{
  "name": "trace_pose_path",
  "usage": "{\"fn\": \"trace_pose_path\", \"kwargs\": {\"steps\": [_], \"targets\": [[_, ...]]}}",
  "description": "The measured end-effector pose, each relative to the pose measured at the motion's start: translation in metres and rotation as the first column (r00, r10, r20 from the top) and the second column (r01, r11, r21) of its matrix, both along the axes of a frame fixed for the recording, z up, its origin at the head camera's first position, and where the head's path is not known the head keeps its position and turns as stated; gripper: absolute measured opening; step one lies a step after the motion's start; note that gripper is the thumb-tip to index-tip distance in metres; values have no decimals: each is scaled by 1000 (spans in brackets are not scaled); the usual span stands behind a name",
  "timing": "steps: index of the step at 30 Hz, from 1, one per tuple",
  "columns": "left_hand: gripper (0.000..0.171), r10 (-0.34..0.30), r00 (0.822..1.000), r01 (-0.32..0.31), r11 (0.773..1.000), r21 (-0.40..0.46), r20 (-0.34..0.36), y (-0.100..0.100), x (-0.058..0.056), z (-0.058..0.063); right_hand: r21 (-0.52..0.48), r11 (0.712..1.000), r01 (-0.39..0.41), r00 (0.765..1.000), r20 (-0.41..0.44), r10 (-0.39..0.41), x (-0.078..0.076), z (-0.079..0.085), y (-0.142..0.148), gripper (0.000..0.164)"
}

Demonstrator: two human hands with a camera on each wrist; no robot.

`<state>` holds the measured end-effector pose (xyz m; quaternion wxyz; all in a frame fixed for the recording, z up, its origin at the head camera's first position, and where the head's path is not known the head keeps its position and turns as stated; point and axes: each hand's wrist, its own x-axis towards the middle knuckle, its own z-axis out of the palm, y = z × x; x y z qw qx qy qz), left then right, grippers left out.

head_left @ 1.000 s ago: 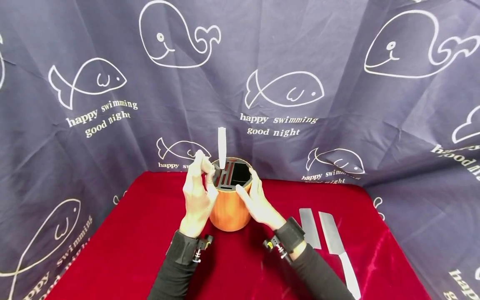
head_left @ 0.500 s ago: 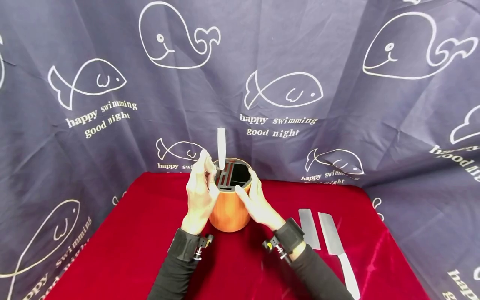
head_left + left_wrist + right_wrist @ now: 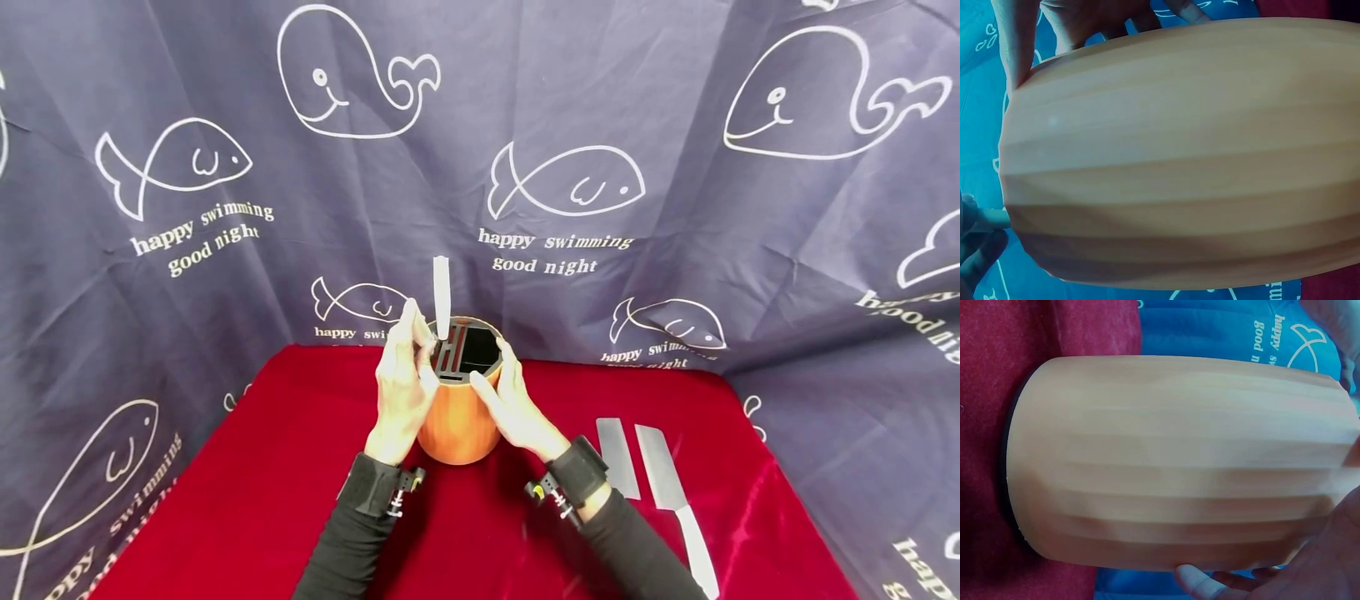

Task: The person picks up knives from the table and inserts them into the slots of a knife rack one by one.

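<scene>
A round orange-brown wooden knife block [image 3: 459, 425] stands upright on the table, its dark slotted top facing up. One white-handled knife [image 3: 442, 296] sits in it at the back left, handle up. My left hand [image 3: 401, 379] is at the block's left rim, fingers bent together around a slim pale handle [image 3: 992, 218], seemingly a knife's and mostly hidden by the fingers. My right hand [image 3: 513, 404] grips the block's right side, thumb at the front rim and fingers round the back. In the right wrist view, the block's wall [image 3: 1172, 456] fills the middle.
On the red cloth [image 3: 300, 467] at the right lie a white-handled cleaver [image 3: 663, 467] and a second broad blade [image 3: 618, 458], its handle hidden under the right forearm. A grey-blue curtain [image 3: 450, 192] with fish and whale drawings hangs behind the table.
My left hand has shifted a little to the right, closer over the block's left rim. My right hand and the block stay almost where they were.
</scene>
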<state>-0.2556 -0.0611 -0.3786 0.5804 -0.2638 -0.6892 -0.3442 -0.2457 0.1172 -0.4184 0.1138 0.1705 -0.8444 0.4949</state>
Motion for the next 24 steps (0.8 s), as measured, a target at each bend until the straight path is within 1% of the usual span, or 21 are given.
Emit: {"fn": "trace_pose_path", "kwargs": {"steps": [4, 6, 13, 19, 24], "targets": [[63, 1, 1000, -1, 1000, -7, 14, -1, 0, -1, 0, 1000, 0, 1000, -3, 0, 1, 1, 0, 78], [63, -4, 1000, 4, 1000, -12, 18, -2, -1, -1, -5, 1000, -9, 1000, -20, 8, 1, 0, 0, 77], [66, -27, 1000, 27, 999, -21, 14, -2, -3, -2, 3, 1000, -6, 1000, -22, 6, 2, -3, 0, 77], [67, -36, 999, 37, 999, -26, 22, -2, -6, -4, -1, 1000, -14, 999, -40, 14, 0, -4, 0, 78], [65, -23, 997, 26, 999, -31, 73, -2, -6, -6, 4, 1000, -8, 999, -39, 9, 1, -2, 0, 77]]}}
